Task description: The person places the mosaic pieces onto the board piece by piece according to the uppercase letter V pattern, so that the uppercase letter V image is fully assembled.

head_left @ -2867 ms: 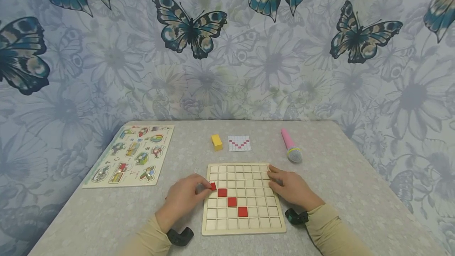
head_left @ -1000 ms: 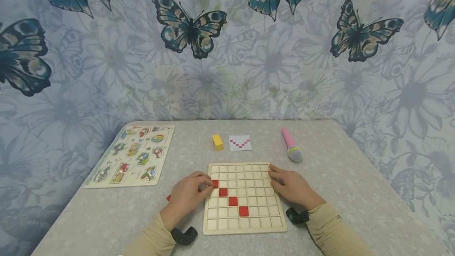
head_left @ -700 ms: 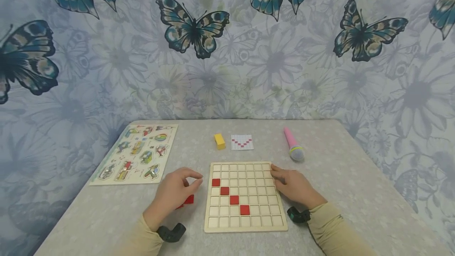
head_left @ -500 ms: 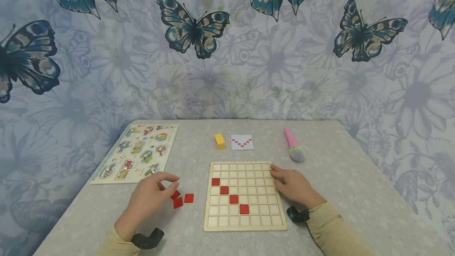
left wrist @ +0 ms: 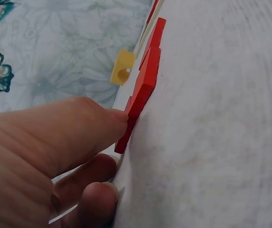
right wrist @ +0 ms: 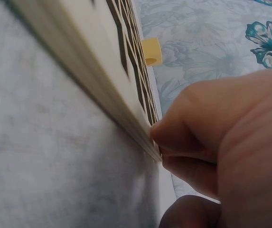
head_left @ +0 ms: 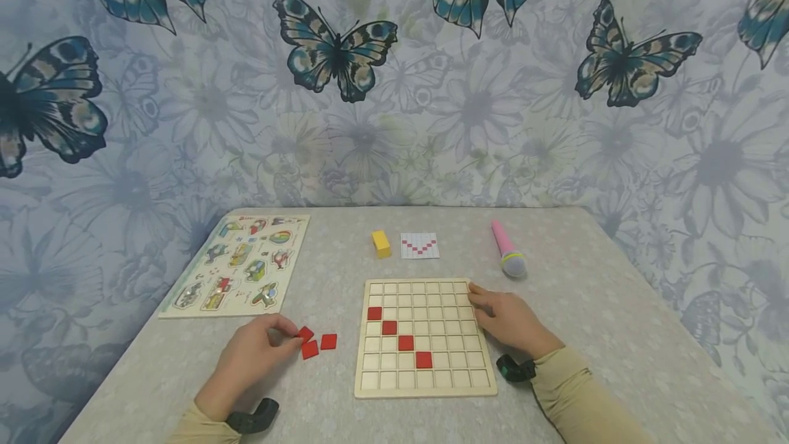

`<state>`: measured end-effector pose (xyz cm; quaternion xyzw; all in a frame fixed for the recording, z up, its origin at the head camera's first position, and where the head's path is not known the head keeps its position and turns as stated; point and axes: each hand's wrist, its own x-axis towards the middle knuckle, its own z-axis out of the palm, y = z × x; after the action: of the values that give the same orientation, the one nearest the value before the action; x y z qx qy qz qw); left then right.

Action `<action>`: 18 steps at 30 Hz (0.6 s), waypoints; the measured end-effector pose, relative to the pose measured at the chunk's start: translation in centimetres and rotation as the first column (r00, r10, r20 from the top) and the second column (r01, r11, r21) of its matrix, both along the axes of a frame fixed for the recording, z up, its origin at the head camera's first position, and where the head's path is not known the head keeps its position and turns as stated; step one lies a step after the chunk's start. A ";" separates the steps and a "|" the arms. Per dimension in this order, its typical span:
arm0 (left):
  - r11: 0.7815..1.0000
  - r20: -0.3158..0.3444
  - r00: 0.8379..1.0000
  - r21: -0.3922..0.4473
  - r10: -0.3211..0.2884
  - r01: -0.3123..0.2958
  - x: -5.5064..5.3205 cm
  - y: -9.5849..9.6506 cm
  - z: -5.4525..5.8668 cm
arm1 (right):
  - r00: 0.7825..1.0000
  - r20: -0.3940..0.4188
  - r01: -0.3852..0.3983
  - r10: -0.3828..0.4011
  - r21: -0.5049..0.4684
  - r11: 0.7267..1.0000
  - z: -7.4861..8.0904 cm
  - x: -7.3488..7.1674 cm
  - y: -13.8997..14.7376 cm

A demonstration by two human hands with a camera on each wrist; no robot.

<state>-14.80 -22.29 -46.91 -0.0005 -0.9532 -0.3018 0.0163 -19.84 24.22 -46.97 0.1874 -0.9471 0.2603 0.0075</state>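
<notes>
Beside the wooden grid board (head_left: 450,342), my left hand (head_left: 249,355) pinches a red square tile (head_left: 305,334) between thumb and index finger. In the left wrist view the thumb presses the tile's near end (left wrist: 121,142). Two more loose red tiles lie by it, a nearer tile (head_left: 310,349) and a right-hand tile (head_left: 329,341). Several red tiles (head_left: 405,343) sit in the board's cells in a diagonal falling to the right. My right hand (head_left: 508,321) rests with its fingers along the board's upper right edge; in the right wrist view the thumb touches that edge.
Behind the board lie a yellow block (head_left: 381,244) and a small card (head_left: 420,246) printed with a V of pink squares. A pink toy microphone (head_left: 508,249) lies at the back right. A picture puzzle board (head_left: 246,266) covers the back left of the table.
My left hand has let go of the tile in the board's left column and moved left to the loose tiles, where it takes hold of one. My right hand has stayed at the board's edge.
</notes>
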 end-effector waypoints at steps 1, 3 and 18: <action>1.000 -0.007 1.000 -0.004 -0.002 0.002 0.0 0.0 0.0 | 1.000 0.000 0.000 0.000 0.000 1.000 0.0 0.0 0.0; 1.000 -0.021 1.000 -0.008 -0.010 0.010 0.1 0.0 0.0 | 1.000 0.004 0.001 -0.001 -0.006 1.000 0.0 0.0 0.0; 1.000 -0.039 0.999 -0.024 -0.014 0.013 0.2 0.1 -0.2 | 1.000 0.016 0.001 -0.001 -0.004 1.000 0.1 0.1 0.0</action>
<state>-14.64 -22.15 -47.14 -0.0129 -0.9562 -0.2906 0.0330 -19.77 24.27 -46.84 0.1850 -0.9468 0.2635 0.0005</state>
